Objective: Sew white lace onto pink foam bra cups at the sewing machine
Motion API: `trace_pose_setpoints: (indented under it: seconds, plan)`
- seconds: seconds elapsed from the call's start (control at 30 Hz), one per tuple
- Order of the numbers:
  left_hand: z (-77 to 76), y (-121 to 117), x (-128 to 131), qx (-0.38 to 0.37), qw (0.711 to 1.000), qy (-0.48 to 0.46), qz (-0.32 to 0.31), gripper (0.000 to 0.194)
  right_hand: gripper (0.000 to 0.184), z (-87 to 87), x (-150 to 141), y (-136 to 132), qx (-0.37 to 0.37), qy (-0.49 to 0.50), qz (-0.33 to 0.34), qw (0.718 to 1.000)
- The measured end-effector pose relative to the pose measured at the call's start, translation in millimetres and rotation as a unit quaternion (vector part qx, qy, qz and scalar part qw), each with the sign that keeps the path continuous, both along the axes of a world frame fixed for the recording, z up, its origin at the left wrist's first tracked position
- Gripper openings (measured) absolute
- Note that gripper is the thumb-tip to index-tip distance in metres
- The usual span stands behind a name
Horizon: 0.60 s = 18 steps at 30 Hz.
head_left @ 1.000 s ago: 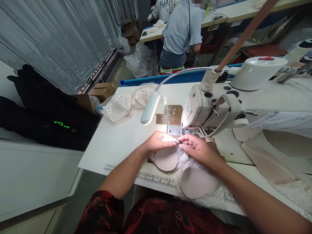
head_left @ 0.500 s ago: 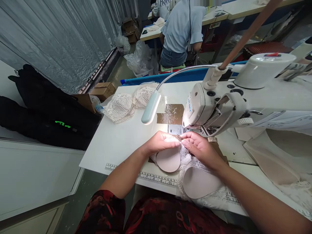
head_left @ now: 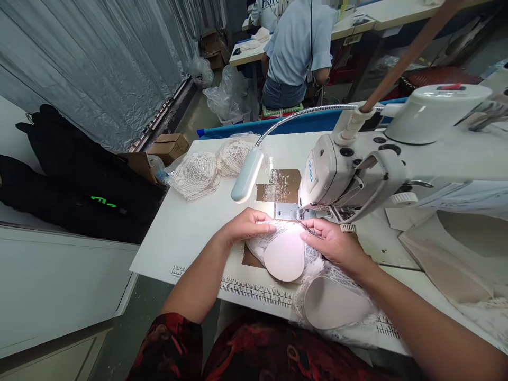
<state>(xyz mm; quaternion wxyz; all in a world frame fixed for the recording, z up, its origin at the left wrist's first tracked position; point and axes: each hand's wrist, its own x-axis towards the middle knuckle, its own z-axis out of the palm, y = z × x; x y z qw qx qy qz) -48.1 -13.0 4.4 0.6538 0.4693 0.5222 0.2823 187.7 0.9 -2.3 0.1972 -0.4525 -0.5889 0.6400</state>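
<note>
A white lace bra with pale, smooth moulded cups lies in front of the sewing machine, its second cup hanging toward my lap. My left hand pinches the lace along the upper left edge of the nearer cup. In my right hand is a thin, pointed dark metal tool, its tip over the lace just below the machine's needle area. Whether it is tweezers or small snips I cannot tell. My right fingertips also rest close to the cup's upper right edge.
A lamp on a bendy neck hangs over the table. Lace cups lie at the back left. More pale fabric sits right of the machine. A ruler strip runs along the front edge. Beyond, a person sits at another table.
My hands, close together at first, have moved apart, the left going left along the lace. The nearer cup now lies flatter and more exposed. The metal tool stays in my right hand.
</note>
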Motion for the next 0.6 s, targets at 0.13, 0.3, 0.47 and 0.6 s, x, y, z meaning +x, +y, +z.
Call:
trace_pose_setpoints:
  seconds: [0.13, 0.3, 0.47, 0.6]
  plan:
    - [-4.3, 0, 0, 0.005, 1.000, -0.007, 0.000, 0.030, 0.034, -1.4, -1, 1, 0.048, -0.035, -0.003, 0.998]
    - [-8.1, -1, 1, 0.015, 1.000, -0.023, 0.004, 0.033, 0.042, -6.0, 4, 0, 0.230, -0.190, -0.021, 0.954]
    - [-9.3, -3, 7, -0.018, 0.998, -0.055, 0.012, 0.042, 0.045, -7.6, 7, -10, 0.418, -0.233, -0.014, 0.878]
    - [-7.1, -5, 12, -0.021, 0.996, -0.086, 0.004, 0.041, 0.038, -5.7, -1, -15, 0.482, -0.180, 0.025, 0.857]
